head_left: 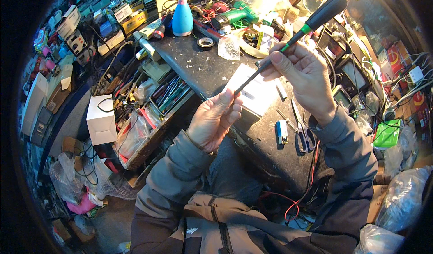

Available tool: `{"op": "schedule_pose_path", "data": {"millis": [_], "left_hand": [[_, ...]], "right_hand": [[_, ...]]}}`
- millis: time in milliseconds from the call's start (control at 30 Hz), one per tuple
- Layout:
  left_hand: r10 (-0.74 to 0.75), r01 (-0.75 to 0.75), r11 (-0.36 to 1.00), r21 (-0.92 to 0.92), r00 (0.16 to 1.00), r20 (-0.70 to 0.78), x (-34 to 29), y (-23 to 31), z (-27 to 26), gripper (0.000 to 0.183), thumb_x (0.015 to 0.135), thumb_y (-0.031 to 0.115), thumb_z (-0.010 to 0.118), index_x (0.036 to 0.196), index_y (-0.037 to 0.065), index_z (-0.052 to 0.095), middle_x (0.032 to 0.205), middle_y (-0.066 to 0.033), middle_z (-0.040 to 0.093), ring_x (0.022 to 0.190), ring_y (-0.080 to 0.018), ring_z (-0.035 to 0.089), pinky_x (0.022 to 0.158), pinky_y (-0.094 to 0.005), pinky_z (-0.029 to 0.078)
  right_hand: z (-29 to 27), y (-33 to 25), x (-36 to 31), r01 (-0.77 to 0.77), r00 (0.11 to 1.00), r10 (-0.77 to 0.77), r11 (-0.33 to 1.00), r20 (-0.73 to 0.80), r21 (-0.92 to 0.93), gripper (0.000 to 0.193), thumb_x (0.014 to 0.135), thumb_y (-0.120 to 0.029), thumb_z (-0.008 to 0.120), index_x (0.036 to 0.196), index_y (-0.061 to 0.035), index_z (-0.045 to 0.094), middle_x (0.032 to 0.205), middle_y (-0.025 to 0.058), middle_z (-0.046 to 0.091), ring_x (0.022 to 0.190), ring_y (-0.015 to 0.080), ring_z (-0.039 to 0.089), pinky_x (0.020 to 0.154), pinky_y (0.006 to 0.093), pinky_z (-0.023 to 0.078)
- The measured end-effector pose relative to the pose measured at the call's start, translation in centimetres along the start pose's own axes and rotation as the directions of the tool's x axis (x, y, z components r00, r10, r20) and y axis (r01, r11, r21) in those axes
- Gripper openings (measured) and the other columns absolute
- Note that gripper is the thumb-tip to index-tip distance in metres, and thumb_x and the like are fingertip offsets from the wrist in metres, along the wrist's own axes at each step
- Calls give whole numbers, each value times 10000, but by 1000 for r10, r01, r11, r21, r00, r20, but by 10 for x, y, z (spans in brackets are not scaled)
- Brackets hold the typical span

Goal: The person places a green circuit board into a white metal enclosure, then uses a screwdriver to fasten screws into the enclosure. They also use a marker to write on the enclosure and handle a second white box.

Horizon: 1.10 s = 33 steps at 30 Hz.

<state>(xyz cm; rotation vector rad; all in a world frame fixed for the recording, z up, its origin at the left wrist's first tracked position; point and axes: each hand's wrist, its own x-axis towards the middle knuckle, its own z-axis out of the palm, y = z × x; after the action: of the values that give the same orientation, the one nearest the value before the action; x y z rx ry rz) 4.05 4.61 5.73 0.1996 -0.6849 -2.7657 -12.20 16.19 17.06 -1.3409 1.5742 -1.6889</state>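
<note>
Both hands raised over the worktop's (203, 69) near edge: right hand (302, 76) pinches the long screwdriver (288, 42) mid-shaft, handle angled up and away, tip slanting down into the left hand's (214, 121) closed fingers, which sit nearer the tip.

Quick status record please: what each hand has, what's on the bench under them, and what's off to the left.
left hand: pinches the tip end of the screwdriver
right hand: grips the screwdriver shaft near the green collar, black handle pointing up and away
bench: dark top, cluttered
under hands: white box; scissors to its right
far edge: blue spray bottle, tape roll, green drill
left of bench: tray of hand tools, white carton
</note>
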Motion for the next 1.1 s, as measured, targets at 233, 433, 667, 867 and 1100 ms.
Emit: {"op": "schedule_pose_path", "data": {"millis": [233, 433, 667, 867, 1100], "left_hand": [[23, -24, 997, 66, 1000, 21, 0, 4, -8, 268, 976, 259, 638, 1097, 21, 653, 918, -44, 687, 792, -86, 657, 735, -204, 560], [2, -3, 997, 73, 1000, 17, 1, 8, -8, 277, 977, 258, 634, 1105, 13, 643, 941, -50, 686, 823, -95, 664, 739, -209, 567], [30, -22, 997, 74, 993, -115, 1, 10, -10, 430, 979, 378, 616, 1105, -33, 626, 937, -89, 673, 828, -112, 665, 745, -217, 573], [279, -179, 904, 389, 935, -219, 5, 21, -40, 292, 963, 247, 661, 1109, -2, 614, 820, 22, 573, 640, -38, 486, 559, -163, 398], [319, -323, 283, 903, 920, 229, 23, 20, -61, 750, 752, 219, 873, 1409, 74, 538, 762, 81, 391, 665, -36, 306, 588, -184, 291]], "right_hand": [[0, 2, 0, 18, 999, -19, 999, 35, 26, 205, 978, -104, 624, 1122, 40, 596, 925, 109, 686, 829, 171, 705, 766, 288, 598], [-1, 0, 0, 20, 998, -21, 1000, 59, 19, 208, 971, -98, 632, 1125, 40, 612, 953, 114, 698, 841, 178, 713, 778, 280, 596], [-1, 6, 7, -20, 998, 22, 999, 52, -36, 211, 962, -114, 652, 1107, 37, 623, 929, 95, 696, 828, 161, 708, 770, 268, 591], [4, 23, 15, -59, 996, 72, 980, 61, -190, 183, 959, -109, 656, 1065, 38, 638, 915, 71, 696, 832, 122, 691, 771, 252, 576], [3, 29, 19, -46, 996, 58, 983, 64, -179, 195, 955, -110, 662, 1082, 35, 639, 922, 63, 696, 826, 111, 684, 775, 248, 571]]}}
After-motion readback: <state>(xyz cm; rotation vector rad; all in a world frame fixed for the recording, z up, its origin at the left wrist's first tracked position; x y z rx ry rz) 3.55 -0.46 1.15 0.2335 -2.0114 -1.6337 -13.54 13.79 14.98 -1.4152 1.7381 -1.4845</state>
